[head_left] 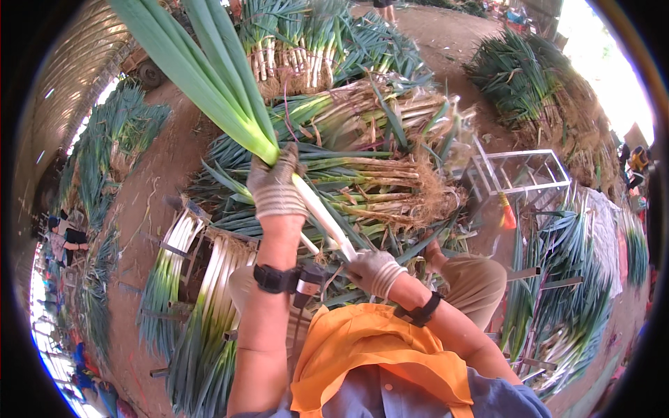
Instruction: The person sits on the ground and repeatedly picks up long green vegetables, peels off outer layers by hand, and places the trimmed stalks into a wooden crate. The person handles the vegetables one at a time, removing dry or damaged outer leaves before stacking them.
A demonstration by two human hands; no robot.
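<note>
A large leek [322, 212] slants across in front of me, its broad green leaves reaching to the upper left and its white stalk running down to the right. Around the stalk, just below the leaves, my gloved left hand [277, 184] is closed. My gloved right hand [373, 272] is closed at the stalk's lower end, which its fingers hide. Beneath and beyond both hands lies a heap of untrimmed leeks [376, 184] with brown, rooty ends pointing right. Another pale stalk shows beside my left wrist.
White-stalked leeks [219, 268] lie in a metal rack at my left. A metal frame [519, 187] stands right of the heap, with more leeks [568, 258] on bars nearer me. Bundles [296, 52] stand at the back, and a big stack [523, 76] far right. People are in the distance.
</note>
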